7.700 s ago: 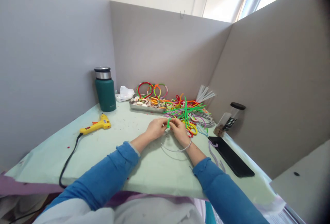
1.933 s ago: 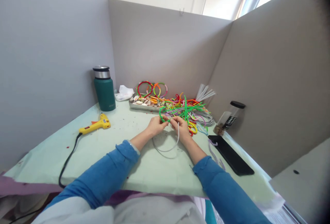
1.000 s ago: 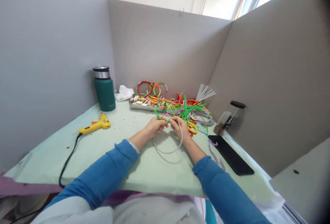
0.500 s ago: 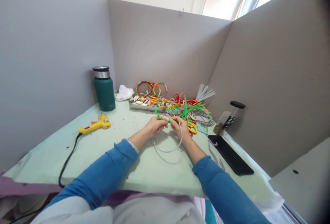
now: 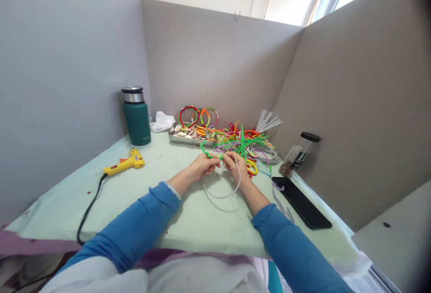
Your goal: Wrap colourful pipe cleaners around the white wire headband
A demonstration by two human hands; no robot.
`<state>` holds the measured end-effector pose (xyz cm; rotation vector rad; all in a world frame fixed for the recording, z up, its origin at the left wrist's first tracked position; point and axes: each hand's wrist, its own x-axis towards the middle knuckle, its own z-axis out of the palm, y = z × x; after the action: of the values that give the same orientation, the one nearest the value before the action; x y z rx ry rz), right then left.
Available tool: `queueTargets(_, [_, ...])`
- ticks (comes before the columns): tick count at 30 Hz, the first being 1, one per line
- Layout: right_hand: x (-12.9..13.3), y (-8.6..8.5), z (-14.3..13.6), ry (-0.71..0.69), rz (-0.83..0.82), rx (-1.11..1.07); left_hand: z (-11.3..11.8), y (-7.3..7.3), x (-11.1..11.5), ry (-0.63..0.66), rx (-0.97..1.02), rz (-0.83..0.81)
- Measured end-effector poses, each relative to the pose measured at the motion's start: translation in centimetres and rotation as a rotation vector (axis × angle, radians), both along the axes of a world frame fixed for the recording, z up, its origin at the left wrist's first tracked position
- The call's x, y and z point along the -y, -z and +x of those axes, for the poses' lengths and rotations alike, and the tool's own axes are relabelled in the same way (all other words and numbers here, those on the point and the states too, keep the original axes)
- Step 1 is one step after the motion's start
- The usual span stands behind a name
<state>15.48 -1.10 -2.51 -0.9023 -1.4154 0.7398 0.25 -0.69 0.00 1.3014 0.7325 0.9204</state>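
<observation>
Over the middle of the worktop [image 5: 191,225], we hold our two hands close together, fingertips almost meeting. Our left hand [image 5: 202,166] pinches a green fuzzy strip [image 5: 204,148], its free end curling up beyond the fingers towards the metal tray [image 5: 188,140]. Our right hand [image 5: 235,166] has thumb and fingers closed on a thin pale hoop [image 5: 221,197], which hangs below both hands in a loose curve. A bit of green shows between the fingertips; we cannot tell how it sits on the hoop.

Behind our hands, the tray is full of shells [image 5: 182,134], with finished-looking coloured rings [image 5: 189,107] standing at its back. Just right of it we see a tangled pile of bright strips [image 5: 243,142]. To our left lie a yellow glue gun [image 5: 126,163] and, farther back, an upright green bottle [image 5: 137,124]; to our right, a flat black slab [image 5: 301,203].
</observation>
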Motion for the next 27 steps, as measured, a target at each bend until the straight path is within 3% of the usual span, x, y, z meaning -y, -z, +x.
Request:
queueTargets(4, [-0.1, 0.0, 0.0, 0.012, -0.020, -0.028, 0.2, 0.7, -0.4, -0.080, -0.021, 0.083])
queueTargets(10, [0.0, -0.1, -0.4, 0.034, -0.016, -0.016, 0.7, 2.4, -2.0, -0.299, -0.176, 0.411])
queueTargets(13, [0.1, -0.2, -0.5, 0.039, -0.019, -0.005, 0.6, 2.8, -2.4, -0.360, -0.266, 0.482])
queueTargets(27, [0.0, -0.1, -0.3, 0.044, -0.043, 0.010, 0.3, 1.2, -0.9, -0.398, -0.451, 0.610])
